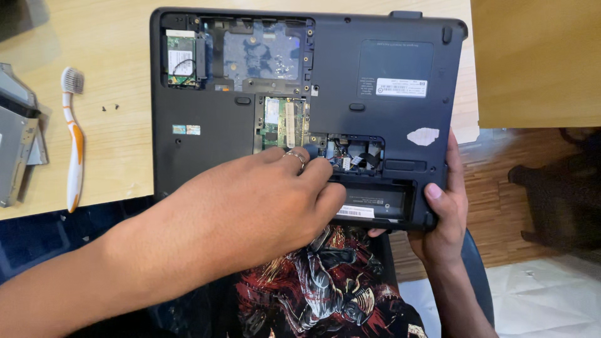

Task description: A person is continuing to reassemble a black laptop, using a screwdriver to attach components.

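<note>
Head view: a dark laptop (300, 106) lies bottom-up, partly on the wooden surface (106, 69) and partly hanging off its near edge over the person's lap. Several covers are off, so a green memory board (283, 122), a small card (181, 59) in the far left corner and a bare bay beside it all show.

The left hand (250, 206) reaches across the base, its fingertips (310, 164) bunched at the open compartment near the front edge, where small wires and connectors (350, 156) sit. Something small and dark shows at those fingertips, but I cannot tell whether the grip has closed on it or merely presses there. The right hand (446, 209) clasps the near right corner of the laptop, thumb on top and fingers underneath, steadying it.

To the left on the surface lie a white and orange toothbrush (74, 141), two tiny dark specks that look like screws (110, 107), and a grey metal drive (15, 138) at the edge of the picture.

From where I stand, the risks are plain. The laptop overhangs the surface, so if the right hand loosens, it could tip toward the lap or the floor. The fingertips work close to thin wires; a hard tug or a slip could pull a connector loose or bend something. The loose screws could be brushed off by a forearm.
</note>
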